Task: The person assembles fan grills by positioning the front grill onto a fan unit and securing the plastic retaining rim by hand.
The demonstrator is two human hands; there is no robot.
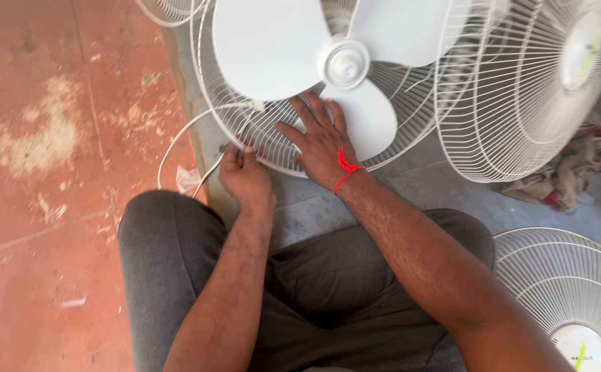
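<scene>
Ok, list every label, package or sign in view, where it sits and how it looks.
Round badge: centre of the fan guard at bottom right; white disc, small dark print, green-yellow streak.
Round badge: centre of the leaning fan guard at top right; white, green-yellow streak.
No packages, signs or screens.

blades (273,48): smooth wht plastic | guard (245,124): wht-coated wire | floor (38,138): rough, worn red | rag (576,172): cloth

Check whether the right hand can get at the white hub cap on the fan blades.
Probably yes: the right hand lies flat on the lower blade, just below the hub cap, with no guard over it.
</scene>
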